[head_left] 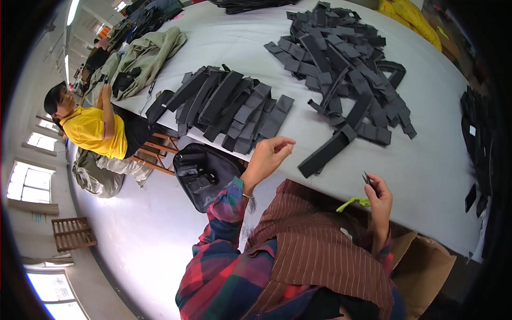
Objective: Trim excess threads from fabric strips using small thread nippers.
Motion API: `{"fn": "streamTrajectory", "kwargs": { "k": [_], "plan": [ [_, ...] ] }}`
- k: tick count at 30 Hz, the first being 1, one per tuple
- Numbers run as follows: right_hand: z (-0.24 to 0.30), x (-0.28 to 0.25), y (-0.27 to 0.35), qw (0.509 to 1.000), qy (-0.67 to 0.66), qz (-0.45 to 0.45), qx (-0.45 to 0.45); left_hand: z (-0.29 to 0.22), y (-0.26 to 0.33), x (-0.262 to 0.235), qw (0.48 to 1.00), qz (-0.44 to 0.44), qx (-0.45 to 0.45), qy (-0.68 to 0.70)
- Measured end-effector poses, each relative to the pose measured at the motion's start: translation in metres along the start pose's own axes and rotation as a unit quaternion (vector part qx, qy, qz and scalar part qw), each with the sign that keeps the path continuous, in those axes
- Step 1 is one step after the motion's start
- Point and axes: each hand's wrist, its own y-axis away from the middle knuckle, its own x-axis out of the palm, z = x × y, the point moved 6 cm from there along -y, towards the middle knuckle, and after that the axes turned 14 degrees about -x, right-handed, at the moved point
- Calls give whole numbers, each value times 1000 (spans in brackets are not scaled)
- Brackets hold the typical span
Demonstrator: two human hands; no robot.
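Note:
My left hand (269, 159) is over the table's near edge, its thumb and fingertips drawn together in a pinch. Anything between those fingertips is too small to make out. In my right hand (380, 198) is a pair of thread snips (367, 178), their dark points showing past the fingers. Beside that hand is a lime-green strip (352, 203). Between my hands, a dark grey fabric strip (326, 153) lies at the near end of a large heap of similar folded strips (346, 64). Left of it, more strips (224, 104) lie side by side in a row.
The white table (437, 176) curves around me. A black bag (205, 176) with dark pieces inside is beside its left edge. Further left, a person in yellow (93, 128) is near a wooden chair (157, 152). A cardboard box (426, 266) is at lower right.

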Motion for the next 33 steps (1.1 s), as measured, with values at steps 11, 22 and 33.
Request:
{"fn": "streamTrajectory", "kwargs": {
  "k": [11, 22, 33],
  "plan": [
    [24, 6, 7, 999, -2, -3, -34, -42, -30, 155, 931, -150, 135, -303],
    [18, 6, 6, 1000, 8, 4, -27, -44, -47, 116, 986, -40, 161, -17],
    [11, 25, -7, 999, -17, 39, -7, 46, 32, -108, 766, -622, -32, -159]
  ]
}}
